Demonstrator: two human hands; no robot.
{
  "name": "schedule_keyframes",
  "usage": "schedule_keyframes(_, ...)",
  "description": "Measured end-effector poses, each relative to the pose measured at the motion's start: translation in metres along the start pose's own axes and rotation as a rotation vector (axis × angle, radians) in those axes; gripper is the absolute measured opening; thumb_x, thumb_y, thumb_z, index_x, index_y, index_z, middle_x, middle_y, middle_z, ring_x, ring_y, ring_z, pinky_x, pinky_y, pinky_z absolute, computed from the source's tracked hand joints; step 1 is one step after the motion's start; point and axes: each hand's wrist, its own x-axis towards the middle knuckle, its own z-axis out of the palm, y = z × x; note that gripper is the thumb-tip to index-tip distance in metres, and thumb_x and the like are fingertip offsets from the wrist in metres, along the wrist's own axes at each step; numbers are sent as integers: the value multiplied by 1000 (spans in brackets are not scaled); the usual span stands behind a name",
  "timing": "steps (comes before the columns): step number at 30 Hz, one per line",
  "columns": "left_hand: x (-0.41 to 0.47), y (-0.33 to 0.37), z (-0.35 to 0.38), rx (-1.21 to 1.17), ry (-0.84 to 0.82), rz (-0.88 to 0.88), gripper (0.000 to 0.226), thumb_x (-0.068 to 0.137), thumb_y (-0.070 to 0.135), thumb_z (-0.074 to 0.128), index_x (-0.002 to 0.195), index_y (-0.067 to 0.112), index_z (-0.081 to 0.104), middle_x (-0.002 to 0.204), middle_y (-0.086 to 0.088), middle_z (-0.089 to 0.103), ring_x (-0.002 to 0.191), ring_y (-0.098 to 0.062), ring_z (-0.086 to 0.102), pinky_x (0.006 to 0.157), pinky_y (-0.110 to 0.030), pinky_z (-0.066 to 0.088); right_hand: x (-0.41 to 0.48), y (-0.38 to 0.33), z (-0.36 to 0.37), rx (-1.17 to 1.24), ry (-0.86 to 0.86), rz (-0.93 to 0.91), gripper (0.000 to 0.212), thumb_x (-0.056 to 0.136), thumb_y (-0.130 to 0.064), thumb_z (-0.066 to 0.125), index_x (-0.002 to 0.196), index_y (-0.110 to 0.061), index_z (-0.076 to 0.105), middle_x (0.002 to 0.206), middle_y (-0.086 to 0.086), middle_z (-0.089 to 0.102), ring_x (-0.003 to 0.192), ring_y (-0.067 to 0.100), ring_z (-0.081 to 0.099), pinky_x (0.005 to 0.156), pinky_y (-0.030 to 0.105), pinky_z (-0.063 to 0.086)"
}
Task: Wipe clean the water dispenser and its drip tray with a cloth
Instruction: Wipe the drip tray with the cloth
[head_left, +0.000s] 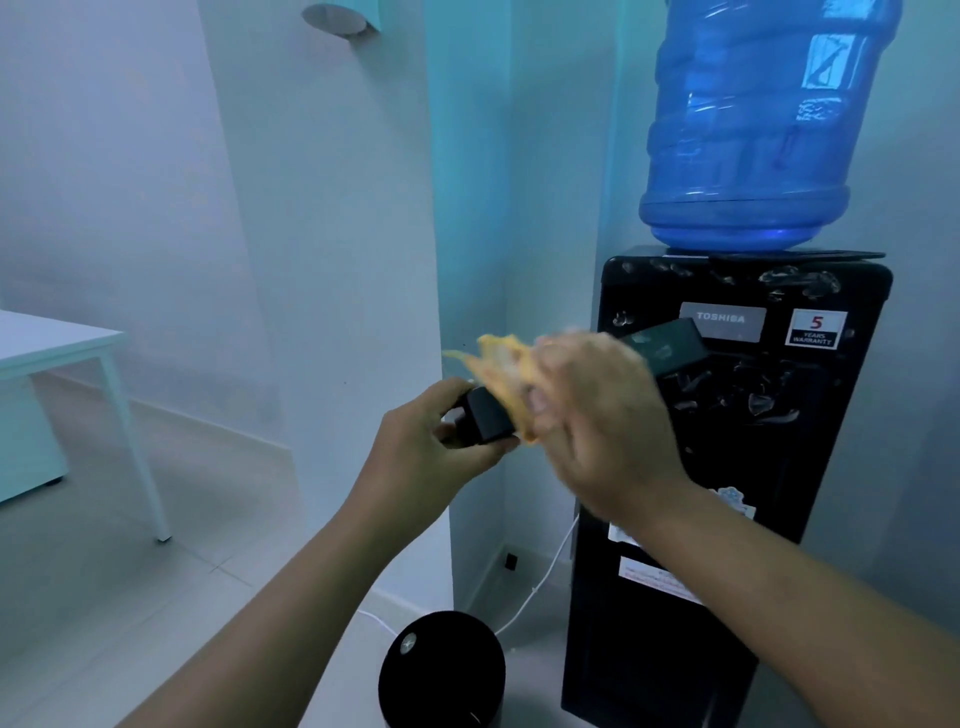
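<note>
Black water dispenser (779, 415) fills the corner, a blue bottle (753, 130) upended on top. Its drip tray (670, 345) is out and held in the air in front of it. The left hand (431, 441) grips one end, I'd guess to steady it, while the blurred right hand (597, 415), fingers bunched round a yellow cloth (504, 374), presses on the tray. A white table (52, 343) stands well apart. A round black bin (441, 670) and a white cable (545, 577) crowd the dispenser's foot.
</note>
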Motion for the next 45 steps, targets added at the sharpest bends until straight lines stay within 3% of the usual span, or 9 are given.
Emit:
schedule_keyframes(4,-4,1,3,55,-33,31,34,76,2,77,62,29,60,58,13,63,54,2,55,54,-11,41,7,-12,-1,-41,-93,-173,41,99,-40,38,117,-16,65,87,5,60,77,31,54,75,42,42)
schedule_keyframes(8,-6,-4,-5,43,-46,82,34,74,4,83,98,25,68,88,4,73,83,-8,71,71,-11,48,3,24,-8,-43,-75,-152,37,96,-36,40,96,-12,67,77,5,56,70,32,52,72,43,44)
schedule_keyframes(13,-4,-9,-20,25,-5,33,44,71,4,86,106,23,66,97,-4,74,82,-8,72,70,-11,49,-2,64,-13,-43,-81,86,33,93,-33,38,81,-11,60,73,2,51,68,26,47,74,39,40)
schedule_keyframes(20,-4,-7,-24,36,-20,13,35,72,7,85,95,27,67,108,12,74,88,-11,74,75,-19,54,-4,83,-8,109,-14,460,35,96,-30,35,72,-8,45,69,1,44,62,19,40,52,34,30)
schedule_keyframes(25,-4,-11,-31,26,-25,-27,24,75,3,82,86,11,62,86,19,73,78,-6,73,58,-8,43,-4,114,-23,171,93,800,34,103,-27,34,85,-4,52,79,15,57,66,28,52,53,32,37)
schedule_keyframes(29,1,-14,-28,22,-8,-38,26,75,5,84,82,17,62,94,19,74,80,-8,74,60,-13,45,6,90,-35,252,231,424,24,100,-23,38,112,-10,55,97,11,57,80,18,53,72,34,47)
schedule_keyframes(34,5,-9,-10,-3,-40,18,38,71,-1,84,79,29,63,110,17,73,88,-10,74,74,-17,53,10,37,-21,86,-105,-124,28,97,-23,49,116,-11,65,93,8,60,79,30,56,71,40,47)
schedule_keyframes(42,0,-21,-26,135,11,40,53,71,1,84,112,28,66,102,16,74,90,2,71,78,-2,47,-16,120,-39,57,-86,493,27,103,-32,39,102,-14,60,95,1,55,74,15,53,59,29,41)
schedule_keyframes(45,4,-22,-20,257,-12,157,48,71,-2,84,104,29,69,111,22,66,95,12,66,85,0,44,-1,96,-50,128,81,358,25,102,-31,43,122,-20,52,99,0,54,69,13,53,56,33,47)
